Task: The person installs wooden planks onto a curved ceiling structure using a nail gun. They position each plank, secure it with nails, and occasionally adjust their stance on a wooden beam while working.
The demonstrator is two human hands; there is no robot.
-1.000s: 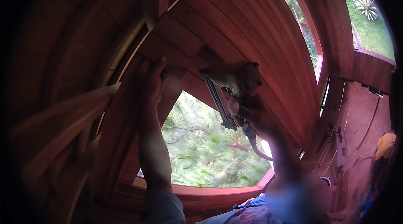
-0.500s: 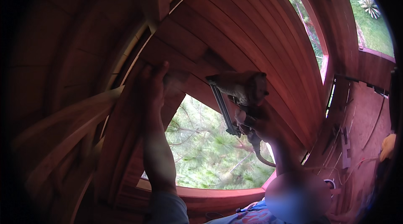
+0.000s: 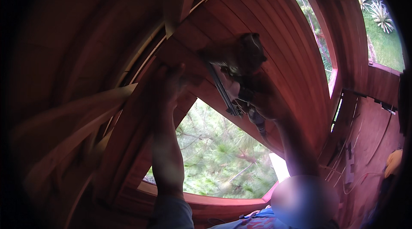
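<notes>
A pneumatic nail gun (image 3: 245, 55) is gripped in my right hand (image 3: 264, 100), its nose pointing left over the dark reddish wall boards (image 3: 274, 27). Its slim magazine (image 3: 219, 89) slants down from the nose, and an air hose (image 3: 262, 132) leaves the handle. Whether the nose touches the wood is lost in shadow. My left hand (image 3: 168, 83) rests against the boards to the left of the tool, thumb apart and pointing up. The rest of its fingers are dim.
Below the hands a window opening (image 3: 223, 156) shows pine branches. A tall narrow opening (image 3: 315, 27) lies to the right. Pale curved timbers (image 3: 86, 108) and a post (image 3: 178, 1) stand at left. An orange-yellow item (image 3: 392, 163) is at the right edge, near a thin cord (image 3: 360, 181).
My right hand has raised the nail gun up and slightly left, nearer the upper boards. My left hand stays against the wood. The whole view has shifted a little.
</notes>
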